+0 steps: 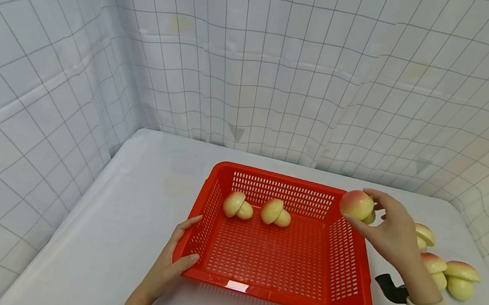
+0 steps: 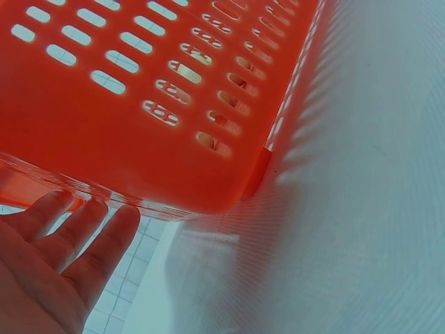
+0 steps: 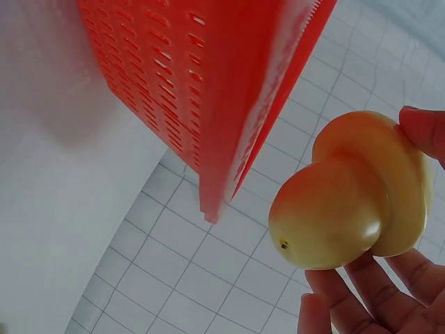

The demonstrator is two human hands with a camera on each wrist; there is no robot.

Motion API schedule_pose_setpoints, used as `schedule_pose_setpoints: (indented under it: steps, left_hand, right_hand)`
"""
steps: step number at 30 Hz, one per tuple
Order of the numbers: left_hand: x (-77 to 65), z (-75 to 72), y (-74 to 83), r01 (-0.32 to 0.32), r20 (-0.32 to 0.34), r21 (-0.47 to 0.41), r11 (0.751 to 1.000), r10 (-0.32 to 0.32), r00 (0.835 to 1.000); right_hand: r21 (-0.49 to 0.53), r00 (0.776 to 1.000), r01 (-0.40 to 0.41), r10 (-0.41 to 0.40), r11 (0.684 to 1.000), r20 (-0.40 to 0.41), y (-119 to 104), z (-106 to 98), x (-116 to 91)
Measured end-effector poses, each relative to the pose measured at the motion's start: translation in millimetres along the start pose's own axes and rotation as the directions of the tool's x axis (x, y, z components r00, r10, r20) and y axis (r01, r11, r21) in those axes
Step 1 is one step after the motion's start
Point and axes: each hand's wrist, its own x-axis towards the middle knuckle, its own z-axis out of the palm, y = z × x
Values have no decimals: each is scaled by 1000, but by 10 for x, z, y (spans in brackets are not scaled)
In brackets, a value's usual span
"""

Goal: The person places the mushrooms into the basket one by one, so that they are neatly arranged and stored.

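A red plastic basket (image 1: pixel 271 299) with slotted walls stands in front of me. My left hand (image 1: pixel 169 263) rests at its left front corner, thumb and fingers spread over the rim. In the left wrist view the straight fingers (image 2: pixel 104 250) touch the basket's edge. My right hand (image 1: pixel 392 234) holds a mushroom-shaped, yellow-and-red thing (image 1: pixel 356 204) over the right back corner. The right wrist view shows its rounded stem end (image 3: pixel 327 216) with a small dark dot, between thumb and fingertips. Two similar mushroom shapes, one on the left (image 1: pixel 236 205) and one beside it (image 1: pixel 274 213), lie inside the basket.
Several more mushroom shapes (image 1: pixel 461 277) lie on the white table (image 1: pixel 141 200) to the right of the basket, partly behind my right forearm. White gridded curtains (image 1: pixel 286 74) enclose the table at the back and both sides.
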Motion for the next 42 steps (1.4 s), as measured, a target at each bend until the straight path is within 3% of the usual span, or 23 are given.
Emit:
schedule_pose_setpoints:
  steps: [5,15,26,31,37,42]
  left_hand:
    - [4,2,11,0,1,1,1000,0,1000]
    - [10,1,19,6,-11,3,1000,-6,1000]
    - [3,15,14,15,-15,-4,1000,-15,1000]
    - [1,18,16,17,-15,-6,1000,-17,1000]
    - [0,17,17,18,-17,9,1000,-18,1000]
    - [3,8,15,16,-16,9,1000,-16,1000]
  right_hand:
    - [25,996,-20,18,999,90,-67,2,88]
    - [12,970,24,-26,1000,243,-149,79,281]
    - [-6,866,11,-7,1000,500,-238,218,498]
    - [-15,826,27,-14,1000,563,-242,298,572]
    - [-20,769,-8,19,1000,639,-227,397,644]
    - [-58,726,32,16,998,688,-217,500,685]
